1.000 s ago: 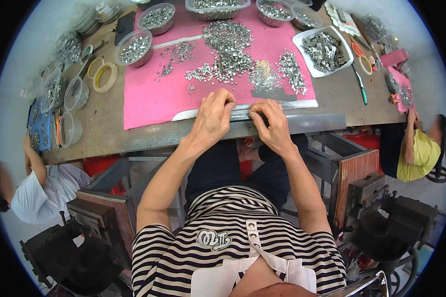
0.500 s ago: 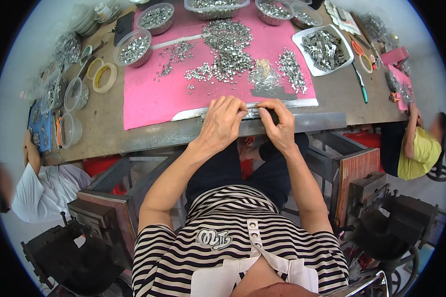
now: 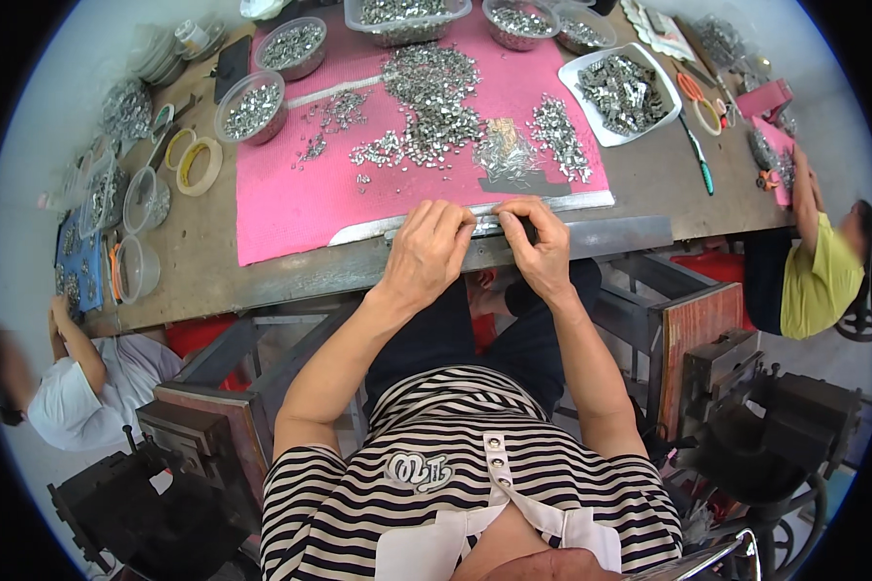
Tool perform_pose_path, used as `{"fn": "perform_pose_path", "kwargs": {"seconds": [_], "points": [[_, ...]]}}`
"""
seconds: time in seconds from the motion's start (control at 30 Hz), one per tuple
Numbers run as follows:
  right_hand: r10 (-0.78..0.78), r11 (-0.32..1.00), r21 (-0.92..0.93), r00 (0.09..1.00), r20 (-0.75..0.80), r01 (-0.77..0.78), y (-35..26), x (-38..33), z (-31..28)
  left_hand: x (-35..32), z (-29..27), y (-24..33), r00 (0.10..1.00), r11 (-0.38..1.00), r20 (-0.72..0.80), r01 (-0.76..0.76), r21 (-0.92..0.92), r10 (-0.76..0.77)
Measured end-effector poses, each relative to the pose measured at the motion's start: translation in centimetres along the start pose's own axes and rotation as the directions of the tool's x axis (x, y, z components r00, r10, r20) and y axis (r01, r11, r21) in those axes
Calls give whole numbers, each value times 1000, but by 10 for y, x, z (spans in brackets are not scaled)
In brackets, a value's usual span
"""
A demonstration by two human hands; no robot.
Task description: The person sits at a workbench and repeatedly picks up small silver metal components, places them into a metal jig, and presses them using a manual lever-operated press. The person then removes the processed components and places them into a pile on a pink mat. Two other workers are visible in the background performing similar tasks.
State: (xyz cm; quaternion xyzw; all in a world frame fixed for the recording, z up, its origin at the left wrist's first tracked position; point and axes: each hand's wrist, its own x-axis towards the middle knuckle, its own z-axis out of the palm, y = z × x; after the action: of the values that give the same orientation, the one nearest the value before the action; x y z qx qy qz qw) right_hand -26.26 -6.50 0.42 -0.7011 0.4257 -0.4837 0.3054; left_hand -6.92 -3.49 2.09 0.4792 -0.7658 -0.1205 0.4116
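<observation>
Where the pink mat [image 3: 291, 198] meets the near edge of the workbench [image 3: 649, 184], a long metal strip [image 3: 572, 201] lies flat. Both hands rest on it side by side: the left hand [image 3: 426, 254] with fingers curled over it, the right hand [image 3: 541, 247] pinching it narrowly. Beyond, small metal parts [image 3: 431, 102] are heaped on the mat, ringed by bowls [image 3: 252, 107] and a white tray [image 3: 620, 92].

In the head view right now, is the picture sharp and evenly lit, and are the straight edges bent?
Head view: light is even and soft, no hard shadows; the pink mat and metal parts are sharp; the hands, left and right, show no motion blur on the rail; the table edge curves from fisheye distortion; corners are black; faces at the rim are blurred.
</observation>
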Motion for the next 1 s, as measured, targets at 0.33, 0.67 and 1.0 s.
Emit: {"fn": "perform_pose_path", "kwargs": {"seconds": [0.33,0.67,1.0], "points": [[-58,997,-50,998,13,59,-1,0,-2,-8,1,-1,993,988,-56,-100,116,107],[-92,995,-49,996,3,92,-1,0,-2,-15,9,-1,994,990,-87,-52,129,64],[-75,996,-46,997,7,76,-3,0,-2,-11,5,0,998,999,-59,26,19,-25]]}}
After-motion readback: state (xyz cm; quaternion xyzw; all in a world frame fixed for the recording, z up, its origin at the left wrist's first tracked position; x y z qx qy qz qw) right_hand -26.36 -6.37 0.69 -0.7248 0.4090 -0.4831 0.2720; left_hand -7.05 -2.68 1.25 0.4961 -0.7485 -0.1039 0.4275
